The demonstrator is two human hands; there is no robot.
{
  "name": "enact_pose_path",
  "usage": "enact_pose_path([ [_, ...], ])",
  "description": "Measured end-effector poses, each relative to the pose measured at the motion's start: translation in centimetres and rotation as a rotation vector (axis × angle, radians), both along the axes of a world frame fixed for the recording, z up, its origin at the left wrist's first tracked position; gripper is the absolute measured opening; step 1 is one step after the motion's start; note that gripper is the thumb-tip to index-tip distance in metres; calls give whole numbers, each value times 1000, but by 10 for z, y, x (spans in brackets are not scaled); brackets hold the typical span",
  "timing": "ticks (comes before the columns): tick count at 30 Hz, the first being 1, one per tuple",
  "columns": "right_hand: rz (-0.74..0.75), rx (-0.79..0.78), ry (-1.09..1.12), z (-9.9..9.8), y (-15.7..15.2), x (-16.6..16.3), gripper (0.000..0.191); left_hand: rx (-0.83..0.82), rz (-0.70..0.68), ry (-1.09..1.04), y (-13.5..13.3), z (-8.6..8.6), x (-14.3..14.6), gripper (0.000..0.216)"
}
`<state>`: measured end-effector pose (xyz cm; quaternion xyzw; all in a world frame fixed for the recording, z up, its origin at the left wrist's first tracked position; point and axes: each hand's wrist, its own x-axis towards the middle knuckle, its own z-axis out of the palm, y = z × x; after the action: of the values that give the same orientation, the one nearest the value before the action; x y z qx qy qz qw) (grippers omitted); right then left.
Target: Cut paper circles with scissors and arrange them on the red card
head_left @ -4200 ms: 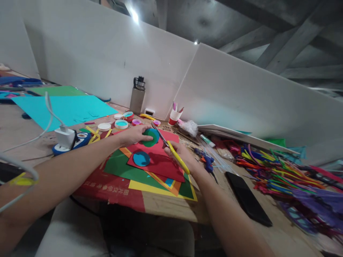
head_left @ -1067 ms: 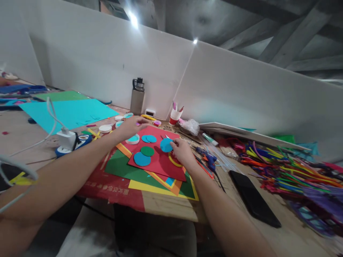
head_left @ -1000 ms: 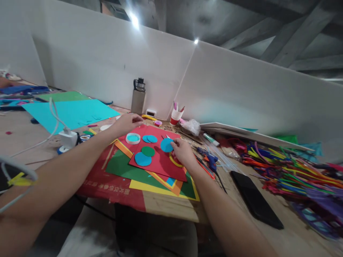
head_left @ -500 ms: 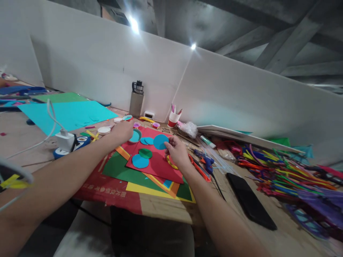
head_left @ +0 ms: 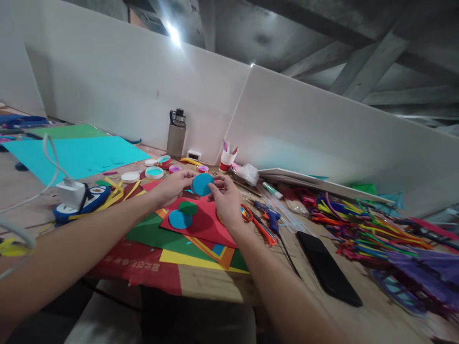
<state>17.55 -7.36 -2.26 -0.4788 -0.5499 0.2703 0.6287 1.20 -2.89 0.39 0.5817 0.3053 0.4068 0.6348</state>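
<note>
Head view: hands meet above a stack of coloured sheets on a worktable (head_left: 222,286).
Left hand (head_left: 171,184): fingers pinched on the left edge of a blue disc (head_left: 202,184).
Right hand (head_left: 225,200): fingers pinched on the disc's right edge.
Blue disc: held up between both hands, face toward the camera, just above the red sheet (head_left: 206,224).
Red sheet: top of the stack; a second blue circle (head_left: 178,220) and a green circle (head_left: 188,208) lie on it, overlapping.
Scissors (head_left: 258,225): orange handles, flat on the table just right of the right hand.
Phone (head_left: 328,273): dark, face down, well right of the stack.
Lids (head_left: 154,172): white, several, behind the left hand.
Bottle (head_left: 175,134): upright against the back panel.
Pipe cleaners (head_left: 376,234): large mixed pile at far right.
</note>
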Motion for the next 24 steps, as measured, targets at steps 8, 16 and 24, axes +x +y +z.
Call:
enact_pose_path([
  [8, -56, 31, -68, 0, -1, 2, 22, -26, -76, -208, 0, -13, 8, 21],
  [16, -126, 81, -149, -4, 2, 6, 25, 87, -101, -74, -8, -11, 13, 34],
  [24, -25, -17, -111, 1, 4, 9, 28, 79, -71, -33, -7, -17, 16, 26],
])
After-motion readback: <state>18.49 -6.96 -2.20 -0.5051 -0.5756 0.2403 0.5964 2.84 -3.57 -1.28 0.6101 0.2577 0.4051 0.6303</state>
